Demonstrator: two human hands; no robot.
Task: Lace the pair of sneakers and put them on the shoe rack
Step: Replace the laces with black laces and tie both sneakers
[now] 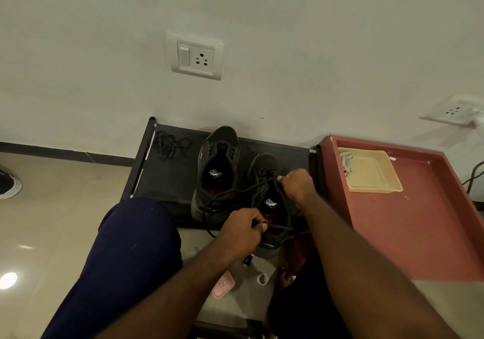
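Note:
Two black sneakers stand on the black shoe rack (167, 181) by the wall. The left sneaker (217, 171) has no lace in it. The right sneaker (272, 202) overhangs the rack's front edge and carries a black lace (235, 192) near its toe. My left hand (242, 230) pinches one end of that lace at the shoe's heel side. My right hand (297, 184) pinches the lace at the eyelets near the tongue. A second black lace (170, 146) lies bunched at the rack's back left corner.
A red tray-like table (424, 228) stands right of the rack, holding a beige plastic tray (372, 172). My knee in dark trousers (131, 247) is at the lower left. On the floor below lie a pink object (224, 286) and a white ring (262, 279).

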